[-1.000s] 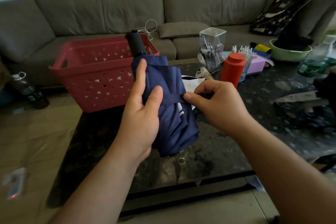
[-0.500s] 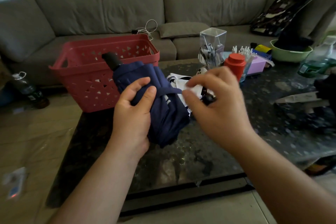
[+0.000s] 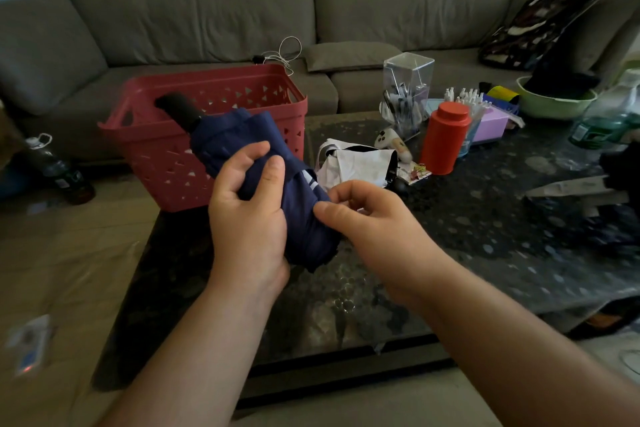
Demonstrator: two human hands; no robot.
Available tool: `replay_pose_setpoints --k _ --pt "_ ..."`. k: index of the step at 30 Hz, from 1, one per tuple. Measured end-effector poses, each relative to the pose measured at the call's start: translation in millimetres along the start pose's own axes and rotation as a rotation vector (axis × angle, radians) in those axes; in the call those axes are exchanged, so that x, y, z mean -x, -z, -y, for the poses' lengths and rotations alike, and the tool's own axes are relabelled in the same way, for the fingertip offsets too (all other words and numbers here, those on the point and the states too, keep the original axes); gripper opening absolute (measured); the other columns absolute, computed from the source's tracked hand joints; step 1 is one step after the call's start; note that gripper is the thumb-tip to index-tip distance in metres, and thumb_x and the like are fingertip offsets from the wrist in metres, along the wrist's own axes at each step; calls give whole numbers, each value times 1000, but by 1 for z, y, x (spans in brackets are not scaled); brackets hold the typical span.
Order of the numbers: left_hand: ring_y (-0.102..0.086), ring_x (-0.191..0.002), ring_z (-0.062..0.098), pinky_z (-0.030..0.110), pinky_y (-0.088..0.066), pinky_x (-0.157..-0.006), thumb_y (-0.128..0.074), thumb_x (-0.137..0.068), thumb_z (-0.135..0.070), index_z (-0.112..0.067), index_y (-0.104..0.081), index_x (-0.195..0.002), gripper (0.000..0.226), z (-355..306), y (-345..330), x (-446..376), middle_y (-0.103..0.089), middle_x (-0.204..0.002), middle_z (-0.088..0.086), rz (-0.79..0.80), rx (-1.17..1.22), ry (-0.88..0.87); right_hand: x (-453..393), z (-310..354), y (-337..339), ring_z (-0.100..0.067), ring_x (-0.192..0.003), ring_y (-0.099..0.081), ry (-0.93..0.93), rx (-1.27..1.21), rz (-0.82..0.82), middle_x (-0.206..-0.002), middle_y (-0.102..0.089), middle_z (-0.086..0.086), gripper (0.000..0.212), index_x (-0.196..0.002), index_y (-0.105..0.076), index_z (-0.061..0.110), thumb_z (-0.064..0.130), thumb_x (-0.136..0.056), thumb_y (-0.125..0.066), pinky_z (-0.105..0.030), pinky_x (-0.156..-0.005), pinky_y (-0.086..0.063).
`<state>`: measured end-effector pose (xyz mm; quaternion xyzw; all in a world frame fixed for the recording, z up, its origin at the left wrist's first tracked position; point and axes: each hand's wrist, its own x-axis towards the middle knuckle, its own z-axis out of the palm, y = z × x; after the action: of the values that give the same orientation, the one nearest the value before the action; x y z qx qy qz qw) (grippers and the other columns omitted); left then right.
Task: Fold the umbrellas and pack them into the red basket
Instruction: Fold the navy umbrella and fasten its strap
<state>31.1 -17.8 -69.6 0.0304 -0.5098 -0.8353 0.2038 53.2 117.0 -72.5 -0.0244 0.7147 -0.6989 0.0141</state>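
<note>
left hand [image 3: 247,218] fingers wrap the folded navy umbrella [image 3: 298,218]; right hand [image 3: 363,218] fingers pinch its side.

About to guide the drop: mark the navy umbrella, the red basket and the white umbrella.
navy umbrella [image 3: 304,229]: head view, folded canopy.
red basket [image 3: 152,152]: head view, front wall.
white umbrella [image 3: 360,165]: head view, crumpled canopy.
</note>
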Motion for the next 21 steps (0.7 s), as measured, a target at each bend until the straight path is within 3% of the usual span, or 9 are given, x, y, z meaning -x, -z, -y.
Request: replay_pose_setpoints --k 5,8,10,15,18,21 --pt "-76 -99 20 35 -64 -81 -67 -101 -10 -27 -74 -102 18 1 -4 3 -77 -110 3 46 59 94 3 13 1 -5 -61 -65 -76 -262 43 -68 -70 1 27 -75 -67 10 6 -100 -61 -17 -55 -50" --pt "-77 -89 21 41 -66 -79 -63 -103 -10 -25 -71 -103 17 -1 -7 1 -79 -100 4 66 129 196 0 13 1 -4 -57 -63 -77 -292 28 -67 -69 -1 15 -88 -64 -2 6 -101 -60 -16 -53 -48" --pt "-76 -84 20 41 -66 -77 -60 -105 -11 -25 -69 -104 17 -2 -8 -1 -79 -96 3 65 164 252 -1 13 0 -2 -57 -61 -73 -288 18 -67 -68 0 12 -96 -64 -1 9 -102 -60 -14 -54 -47" --pt "-78 -78 21 39 -64 -64 -62 -104 -14 -28 -68 -100 15 1 -5 -4 -80 -93 4 18 200 353 2 17 4 -2 -59 -58 -87 -219 45 -71 -67 7 19 -87 -63 16 23 -105 -60 -13 -52 -44" --pt "-78 -72 21 36 -62 -56 -61 -104 -15 -29 -68 -100 16 -2 -1 -8 -79 -96 7 -21 243 400 4 20 14 -9 -71 -61 -116 -190 122 -85 -68 7 17 -85 -62 28 34 -100 -68 -22 -59 -40" --pt "-79 -72 23 37 -61 -55 -60 -105 -17 -31 -68 -98 18 -2 2 -12 -80 -98 8 -20 271 429 7 20 15 -15 -77 -63 -81 -235 157 -96 -67 -7 12 -100 -65 25 15 -96 -72 -19 -56 -45"
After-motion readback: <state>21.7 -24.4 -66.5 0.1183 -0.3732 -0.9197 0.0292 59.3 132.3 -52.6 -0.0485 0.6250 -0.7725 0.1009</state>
